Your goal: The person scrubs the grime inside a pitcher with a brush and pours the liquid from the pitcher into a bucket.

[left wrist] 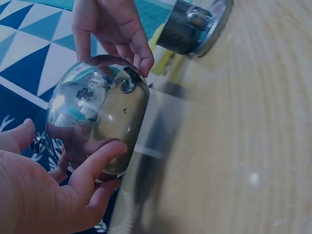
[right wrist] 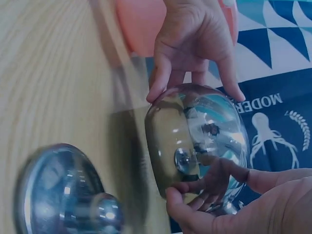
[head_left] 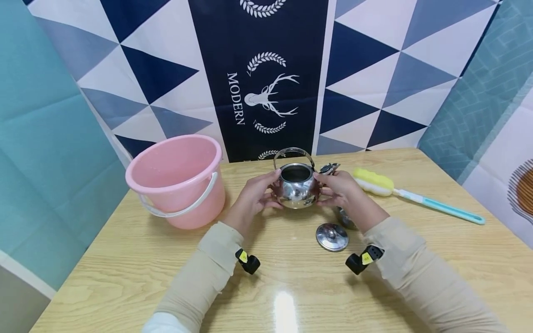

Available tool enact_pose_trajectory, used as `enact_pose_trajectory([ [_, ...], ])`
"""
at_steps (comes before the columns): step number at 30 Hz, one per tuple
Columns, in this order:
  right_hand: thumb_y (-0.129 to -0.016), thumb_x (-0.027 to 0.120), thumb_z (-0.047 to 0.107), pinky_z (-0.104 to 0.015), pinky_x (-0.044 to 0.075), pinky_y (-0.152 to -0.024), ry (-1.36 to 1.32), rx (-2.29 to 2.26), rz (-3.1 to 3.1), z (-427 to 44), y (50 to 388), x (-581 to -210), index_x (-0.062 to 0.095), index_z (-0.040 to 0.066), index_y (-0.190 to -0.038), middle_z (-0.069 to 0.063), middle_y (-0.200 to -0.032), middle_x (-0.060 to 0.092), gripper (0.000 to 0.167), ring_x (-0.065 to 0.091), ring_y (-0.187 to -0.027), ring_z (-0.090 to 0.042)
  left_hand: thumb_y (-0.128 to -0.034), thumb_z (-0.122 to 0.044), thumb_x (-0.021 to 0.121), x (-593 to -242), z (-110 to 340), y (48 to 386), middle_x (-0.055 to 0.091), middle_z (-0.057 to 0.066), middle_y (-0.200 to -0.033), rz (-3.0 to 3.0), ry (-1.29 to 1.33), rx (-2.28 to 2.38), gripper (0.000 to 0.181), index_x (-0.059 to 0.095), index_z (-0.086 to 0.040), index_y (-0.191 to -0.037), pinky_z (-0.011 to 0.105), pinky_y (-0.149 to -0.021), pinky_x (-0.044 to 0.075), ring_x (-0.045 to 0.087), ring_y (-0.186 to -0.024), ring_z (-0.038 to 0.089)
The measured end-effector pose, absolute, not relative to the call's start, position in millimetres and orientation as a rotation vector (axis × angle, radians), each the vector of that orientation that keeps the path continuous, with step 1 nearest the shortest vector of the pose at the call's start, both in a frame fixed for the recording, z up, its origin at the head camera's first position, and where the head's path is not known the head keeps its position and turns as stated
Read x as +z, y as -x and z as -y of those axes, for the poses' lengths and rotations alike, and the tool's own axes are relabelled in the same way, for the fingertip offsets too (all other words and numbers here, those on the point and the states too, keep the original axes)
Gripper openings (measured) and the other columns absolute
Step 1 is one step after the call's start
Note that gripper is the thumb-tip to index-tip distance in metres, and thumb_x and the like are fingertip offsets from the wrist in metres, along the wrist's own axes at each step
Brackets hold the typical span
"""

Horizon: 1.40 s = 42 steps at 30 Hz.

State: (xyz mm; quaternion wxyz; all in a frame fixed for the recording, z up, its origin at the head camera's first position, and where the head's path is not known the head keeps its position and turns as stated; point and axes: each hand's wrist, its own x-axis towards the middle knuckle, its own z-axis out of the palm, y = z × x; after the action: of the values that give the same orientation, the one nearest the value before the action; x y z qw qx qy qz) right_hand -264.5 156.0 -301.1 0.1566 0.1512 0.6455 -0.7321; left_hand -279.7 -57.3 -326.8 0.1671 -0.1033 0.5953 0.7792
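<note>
While left hand (head_left: 259, 192) and right hand (head_left: 339, 187) grip opposite sides of lidless stainless-steel teapot (head_left: 296, 192), thumbs high, fingers lower, hoop handle (head_left: 293, 149) stands free above. Teapot appears just clear of wooden tabletop (head_left: 266, 277); paired grip likely steadies smooth, round body. Lid (head_left: 331, 237) lies knob up, presumably apart to leave teapot's top unobstructed. I see pink bucket (head_left: 210, 203) left of hands, sponge-headed brush (head_left: 410, 195) at right.

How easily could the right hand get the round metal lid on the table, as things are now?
Probably yes, but it must first let go: the right hand holds the metal kettle. The round metal lid lies close by, with nothing on top of it.
</note>
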Motion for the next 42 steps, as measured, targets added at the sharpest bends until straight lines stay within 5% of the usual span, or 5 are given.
enact_pose_trajectory([
  [9,-0.099,0.057,0.020,-0.055,0.044,-0.100,-0.334,-2.099,-1.875,-154.8,258.2,-283.7,0.045,0.009,-0.108,-0.008,-0.111,0.046,0.018,0.054,-0.099,-0.023,-0.0889,-0.030,0.073,-308.1,65.0,274.5,0.053,0.013,-0.120,-1.635,0.243,2.256,0.038,0.065,-0.007,-0.118,0.057,-0.082,0.055,0.048,-0.115,0.037],
  [16,-0.098,0.060,0.019,-0.051,0.051,-0.094,-0.250,-2.058,-1.942,-152.8,251.2,-267.2,0.044,0.009,-0.110,-0.009,-0.120,0.045,0.023,0.049,-0.112,-0.031,-0.0928,-0.028,0.069,-287.3,71.2,266.0,0.045,0.012,-0.136,-1.657,0.202,2.243,0.042,0.060,-0.011,-0.130,0.064,-0.088,0.048,0.040,-0.126,0.040],
  [22,-0.097,0.062,0.021,-0.048,0.055,-0.088,-0.210,-2.026,-2.024,-148.6,247.0,-243.3,0.039,0.010,-0.110,-0.012,-0.125,0.040,0.028,0.044,-0.119,-0.035,-0.0945,-0.032,0.066,-257.1,75.4,259.4,0.046,0.011,-0.128,-1.753,0.178,2.200,0.044,0.057,-0.007,-0.130,0.064,-0.088,0.049,0.038,-0.125,0.039],
  [35,-0.095,0.065,0.025,-0.041,0.058,-0.083,-0.056,-1.977,-2.178,-132.6,239.1,-186.2,0.039,0.003,-0.126,-0.011,-0.121,0.043,0.046,0.053,-0.101,-0.028,-0.0980,-0.035,0.059,-195.6,95.9,247.7,0.044,0.011,-0.126,-1.885,0.032,2.159,0.048,0.050,-0.009,-0.138,0.059,-0.087,0.052,0.044,-0.122,0.034],
  [42,-0.096,0.063,0.023,-0.041,0.057,-0.084,0.017,-1.991,-2.176,-115.8,242.0,-169.3,0.045,0.004,-0.119,-0.013,-0.117,0.053,0.035,0.064,-0.094,-0.024,-0.0986,-0.034,0.058,-174.6,114.1,243.6,0.048,0.008,-0.108,-1.902,0.038,2.186,0.043,0.050,-0.009,-0.133,0.059,-0.092,0.049,0.046,-0.118,0.030],
])
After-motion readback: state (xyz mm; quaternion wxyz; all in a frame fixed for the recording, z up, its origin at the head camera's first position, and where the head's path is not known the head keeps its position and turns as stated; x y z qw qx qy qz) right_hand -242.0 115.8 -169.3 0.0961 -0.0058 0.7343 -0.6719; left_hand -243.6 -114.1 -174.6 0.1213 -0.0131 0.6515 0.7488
